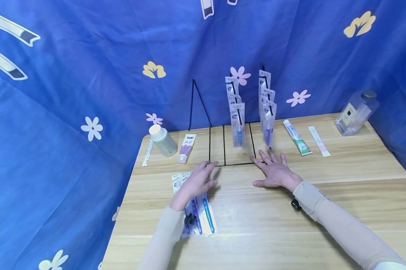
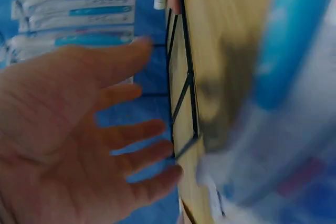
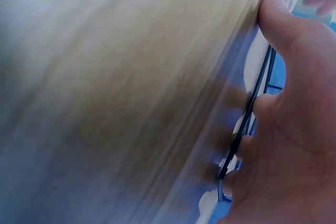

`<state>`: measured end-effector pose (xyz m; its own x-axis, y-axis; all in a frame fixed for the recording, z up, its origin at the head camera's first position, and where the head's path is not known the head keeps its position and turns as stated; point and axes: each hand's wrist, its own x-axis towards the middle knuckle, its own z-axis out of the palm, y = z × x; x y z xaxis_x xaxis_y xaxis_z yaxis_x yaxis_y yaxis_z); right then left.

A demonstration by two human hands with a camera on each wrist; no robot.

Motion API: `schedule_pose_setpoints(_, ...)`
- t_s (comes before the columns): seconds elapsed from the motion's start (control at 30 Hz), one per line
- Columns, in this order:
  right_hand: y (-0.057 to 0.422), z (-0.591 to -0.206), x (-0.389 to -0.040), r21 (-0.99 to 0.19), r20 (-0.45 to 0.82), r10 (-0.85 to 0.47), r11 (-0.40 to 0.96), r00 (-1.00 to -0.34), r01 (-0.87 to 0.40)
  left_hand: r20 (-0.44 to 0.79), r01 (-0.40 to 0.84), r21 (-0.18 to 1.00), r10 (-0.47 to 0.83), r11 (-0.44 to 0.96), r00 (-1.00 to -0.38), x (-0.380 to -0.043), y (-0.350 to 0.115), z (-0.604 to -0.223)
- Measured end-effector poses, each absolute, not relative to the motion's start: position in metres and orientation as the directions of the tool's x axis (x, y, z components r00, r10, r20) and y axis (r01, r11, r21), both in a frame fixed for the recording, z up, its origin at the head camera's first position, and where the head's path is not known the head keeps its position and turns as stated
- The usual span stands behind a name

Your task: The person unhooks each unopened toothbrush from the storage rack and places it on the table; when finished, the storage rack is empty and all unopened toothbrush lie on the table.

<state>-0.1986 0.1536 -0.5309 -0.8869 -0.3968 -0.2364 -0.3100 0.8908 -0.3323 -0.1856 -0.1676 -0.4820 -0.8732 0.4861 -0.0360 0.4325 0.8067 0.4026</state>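
Observation:
A black wire rack (image 1: 224, 146) stands against the backdrop. Packaged toothbrushes (image 1: 237, 129) hang on one of its prongs, and more packs (image 1: 268, 125) on another to the right. My left hand (image 1: 197, 180), fingers extended, is at the rack's front left corner and holds nothing. Below that hand and wrist, several toothbrush packs (image 1: 207, 215) lie on the table, partly covered. With fingers spread, my right hand (image 1: 273, 173) has its fingertips at the rack's front right corner. In the right wrist view its fingers (image 3: 268, 106) lie along the black wire.
A white-capped bottle (image 1: 165, 142), a purple toothpaste tube (image 1: 187, 148) and a slim packet (image 1: 148, 153) are back left. Back right are a green-and-white toothpaste tube (image 1: 297, 137), another slim packet (image 1: 319, 141) and a clear dark-capped bottle (image 1: 356, 114). A blue cloth (image 1: 115, 56) surrounds the wooden table.

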Motion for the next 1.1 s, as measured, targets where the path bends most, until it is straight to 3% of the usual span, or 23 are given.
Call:
schedule_pose_setpoints(0.1, 0.153, -0.533, -0.199, -0.333, -0.233, -0.397, 0.89, -0.887, -0.311, -0.207, 0.447, 0.297, 0.514, 0.844, -0.833, -0.203, -0.153, -0.484)
schedule_pose_setpoints(0.3, 0.153, -0.535, -0.198, -0.322, -0.221, -0.4, 0.891, -0.89, -0.32, -0.454, 0.365, 0.095, 0.367, 0.926, -0.812, -0.223, -0.132, -0.495)
schedule_pose_setpoints(0.63, 0.153, -0.534, -0.197, -0.307, -0.209, -0.393, 0.896, -0.895, -0.321, -0.511, 0.312, 0.053, 0.294, 0.949, -0.808, -0.225, -0.125, -0.5)
schedule_pose_setpoints(0.7, 0.152, -0.531, -0.196, -0.302, -0.137, -0.399, 0.889, -0.907, -0.345, -0.513, 0.312, 0.052, 0.293, 0.949, -0.806, -0.225, -0.124, -0.5)
schedule_pose_setpoints(0.8, 0.145, -0.516, -0.192, -0.363, 0.086, -0.395, 0.843, -0.915, -0.398, -0.514, 0.316, 0.044, 0.293, 0.948, -0.806, -0.225, -0.123, -0.5)
schedule_pose_setpoints(0.93, 0.129, -0.478, -0.191, -0.486, 0.445, -0.331, 0.691, -0.832, -0.535, -0.514, 0.317, 0.038, 0.29, 0.948, -0.807, -0.226, -0.124, -0.5)
schedule_pose_setpoints(1.03, 0.116, -0.452, -0.195, -0.565, 0.531, -0.266, 0.596, -0.805, -0.57, -0.521, 0.316, 0.034, 0.287, 0.948, -0.804, -0.226, -0.124, -0.5)
schedule_pose_setpoints(1.1, 0.109, -0.442, -0.199, -0.634, 0.496, -0.224, 0.567, -0.839, -0.526, -0.524, 0.321, 0.035, 0.291, 0.946, -0.801, -0.228, -0.124, -0.505)
